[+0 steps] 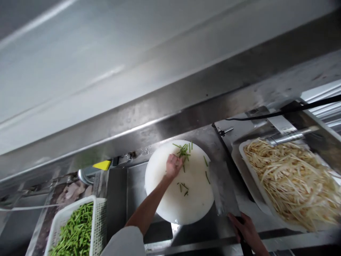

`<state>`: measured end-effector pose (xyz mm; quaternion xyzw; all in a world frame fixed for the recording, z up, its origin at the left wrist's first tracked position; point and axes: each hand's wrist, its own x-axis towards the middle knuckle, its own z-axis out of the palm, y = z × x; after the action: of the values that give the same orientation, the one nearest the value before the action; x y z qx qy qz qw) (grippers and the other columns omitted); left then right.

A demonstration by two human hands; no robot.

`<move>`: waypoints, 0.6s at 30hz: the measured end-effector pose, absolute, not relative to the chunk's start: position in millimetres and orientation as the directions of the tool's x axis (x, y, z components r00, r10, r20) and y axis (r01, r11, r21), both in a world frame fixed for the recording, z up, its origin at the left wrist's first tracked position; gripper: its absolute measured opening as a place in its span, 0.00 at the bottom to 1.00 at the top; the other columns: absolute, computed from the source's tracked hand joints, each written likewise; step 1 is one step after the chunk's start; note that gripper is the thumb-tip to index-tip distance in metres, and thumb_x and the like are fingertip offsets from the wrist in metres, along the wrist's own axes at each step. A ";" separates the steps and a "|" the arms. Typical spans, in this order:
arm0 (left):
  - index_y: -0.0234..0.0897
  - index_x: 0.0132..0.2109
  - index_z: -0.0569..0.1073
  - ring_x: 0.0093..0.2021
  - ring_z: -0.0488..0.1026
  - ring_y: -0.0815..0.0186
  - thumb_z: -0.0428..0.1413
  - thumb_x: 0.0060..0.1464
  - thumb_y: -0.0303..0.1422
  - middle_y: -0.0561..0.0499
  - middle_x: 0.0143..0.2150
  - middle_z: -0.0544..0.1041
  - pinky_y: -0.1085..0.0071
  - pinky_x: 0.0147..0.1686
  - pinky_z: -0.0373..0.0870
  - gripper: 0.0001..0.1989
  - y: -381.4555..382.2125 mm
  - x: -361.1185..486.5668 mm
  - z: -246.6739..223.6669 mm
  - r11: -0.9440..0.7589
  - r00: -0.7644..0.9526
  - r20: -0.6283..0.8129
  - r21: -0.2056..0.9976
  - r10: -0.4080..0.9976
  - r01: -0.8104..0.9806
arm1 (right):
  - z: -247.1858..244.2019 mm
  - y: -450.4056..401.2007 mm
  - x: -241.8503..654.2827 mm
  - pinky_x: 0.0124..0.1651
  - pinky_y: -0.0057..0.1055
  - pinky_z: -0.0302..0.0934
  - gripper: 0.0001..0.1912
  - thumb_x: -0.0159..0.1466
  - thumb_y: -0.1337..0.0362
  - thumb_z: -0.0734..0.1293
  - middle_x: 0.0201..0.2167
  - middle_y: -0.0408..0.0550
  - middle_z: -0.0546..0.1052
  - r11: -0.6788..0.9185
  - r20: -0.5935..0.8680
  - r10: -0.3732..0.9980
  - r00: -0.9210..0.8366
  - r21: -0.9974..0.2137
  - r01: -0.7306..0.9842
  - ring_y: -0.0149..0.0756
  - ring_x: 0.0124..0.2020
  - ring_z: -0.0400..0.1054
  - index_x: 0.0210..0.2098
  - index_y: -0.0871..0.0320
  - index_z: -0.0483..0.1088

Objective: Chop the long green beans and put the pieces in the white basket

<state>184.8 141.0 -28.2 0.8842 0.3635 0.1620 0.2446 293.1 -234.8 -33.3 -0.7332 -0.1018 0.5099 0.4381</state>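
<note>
My left hand (174,165) is over the round white cutting board (160,170), its fingers curled at a small heap of cut green stalks (184,150). The fingertips appear closed on some of these pieces, though the hand partly hides them. More short pieces lie scattered on the board's middle and right edge. At the lower right, my right hand (249,231) grips the dark handle of a cleaver (225,190). The broad blade lies off the board's right side, flat side up and slightly blurred.
A white perforated basket (95,227) full of cut green stalks (76,229) stands at lower left. On the right is a white tray (253,174) heaped with bean sprouts (290,177), beneath a metal tap (285,138). A steel shelf edge (160,106) overhangs the counter.
</note>
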 end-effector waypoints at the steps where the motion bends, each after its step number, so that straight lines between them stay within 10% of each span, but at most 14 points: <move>1: 0.40 0.33 0.72 0.41 0.69 0.58 0.57 0.59 0.36 0.47 0.33 0.71 0.59 0.44 0.69 0.07 130.7 183.7 -30.3 -0.614 0.694 0.068 0.533 0.717 0.582 | -34.0 -234.8 292.3 0.22 0.28 0.56 0.27 0.57 0.40 0.66 0.06 0.39 0.63 -0.594 -0.658 0.591 0.467 -0.746 -0.299 0.29 0.11 0.58 0.16 0.54 0.61; 9: 0.38 0.34 0.76 0.40 0.71 0.59 0.53 0.58 0.29 0.46 0.34 0.75 0.60 0.44 0.71 0.07 84.2 121.1 -27.5 -0.629 0.772 -0.085 0.528 0.629 0.571 | -27.9 -227.6 291.3 0.19 0.29 0.53 0.28 0.56 0.37 0.65 0.08 0.38 0.63 -0.612 -0.701 0.554 0.449 -0.709 -0.350 0.30 0.10 0.57 0.17 0.53 0.60; 15: 0.40 0.62 0.66 0.70 0.54 0.52 0.48 0.64 0.35 0.42 0.65 0.67 0.43 0.66 0.56 0.20 97.9 81.3 -22.0 -0.495 0.556 0.106 0.613 0.824 0.616 | -18.4 -247.2 287.5 0.21 0.29 0.56 0.30 0.53 0.32 0.64 0.05 0.39 0.62 -0.633 -0.660 0.586 0.470 -0.735 -0.242 0.30 0.10 0.56 0.18 0.53 0.63; 18: 0.39 0.63 0.66 0.72 0.51 0.55 0.46 0.66 0.35 0.43 0.68 0.64 0.45 0.69 0.54 0.21 79.7 92.1 -22.2 -0.537 0.714 0.031 0.682 0.699 0.497 | -18.0 -260.6 275.6 0.20 0.29 0.55 0.29 0.56 0.34 0.64 0.04 0.38 0.62 -0.656 -0.669 0.615 0.418 -0.728 -0.200 0.29 0.08 0.54 0.20 0.54 0.65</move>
<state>92.1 79.7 -22.2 0.8634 0.3463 0.1519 0.3338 275.6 -260.6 -18.0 -0.7458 -0.1389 0.5213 0.3907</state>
